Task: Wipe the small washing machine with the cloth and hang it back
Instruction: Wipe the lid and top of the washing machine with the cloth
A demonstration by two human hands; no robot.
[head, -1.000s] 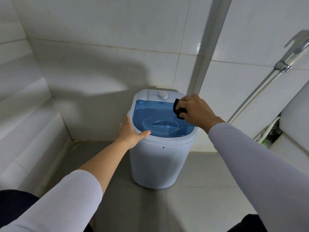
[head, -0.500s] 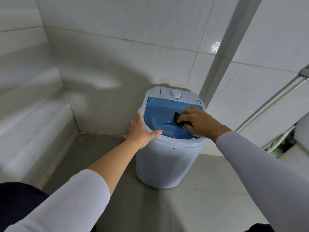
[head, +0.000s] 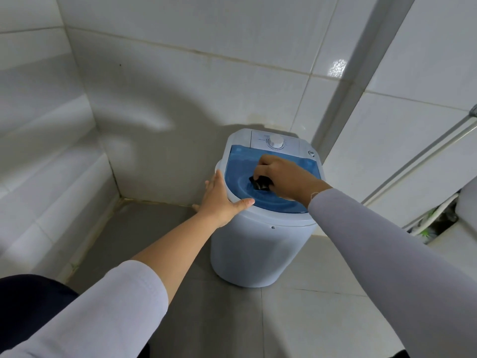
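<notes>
Grey tile floor point(head: 296, 319), white tile walls point(head: 180, 73), washer point(head: 258, 249) in corner

Small washing machine point(head: 254, 244): pale white-blue round tub, upright on grey floor tiles, centre-right of frame, tucked near the tiled wall corner. Translucent blue lid point(head: 240, 166) shut, lying flat on top. White control strip behind the lid, at the upper edge, with round white dial point(head: 275, 142) in its middle. Cloth point(head: 260, 182): small, dark, bunched into a wad, sitting on the middle of the blue lid, partly hidden under fingers. True size and shape of cloth not readable.
</notes>
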